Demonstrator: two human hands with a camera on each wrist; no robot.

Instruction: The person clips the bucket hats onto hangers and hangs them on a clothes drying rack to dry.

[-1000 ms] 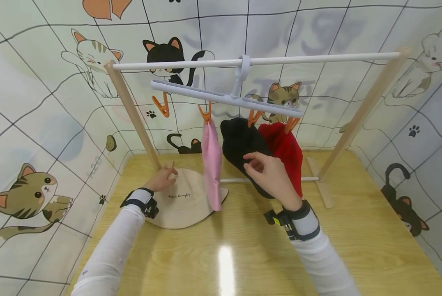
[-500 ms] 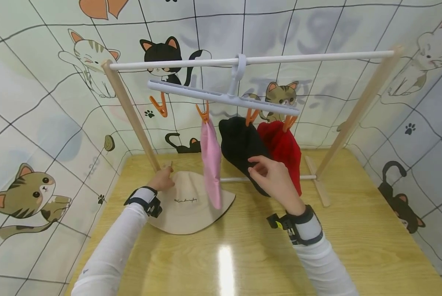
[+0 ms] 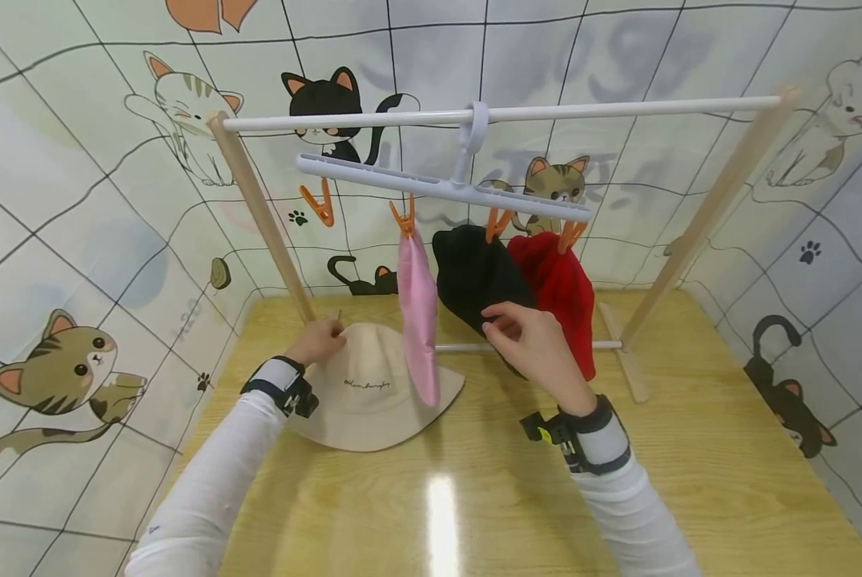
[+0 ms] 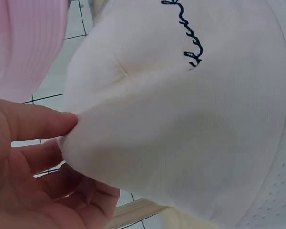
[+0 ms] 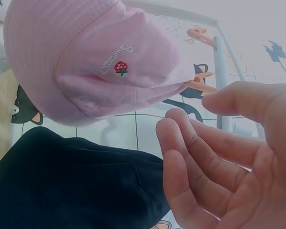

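My left hand pinches the left side of the crown of a cream bucket hat, thumb and fingers on the cloth in the left wrist view. Dark script runs across the hat's front, and its brim is spread low over the table. My right hand hovers in front of a black hat, fingers loosely bent, thumb apart from them, nothing between them in the right wrist view. A pink bucket hat with a strawberry motif hangs from an orange clip, left of the black one.
A pale hanger hangs tilted from the white rod of a wooden-legged rack. An unused orange clip dangles at its left end; a red hat hangs at its right. Cat-patterned walls stand behind the wooden table.
My left fingers, spread over the cream hat at first, now pinch its crown. That hat has shifted slightly right. My right hand stays nearly still.
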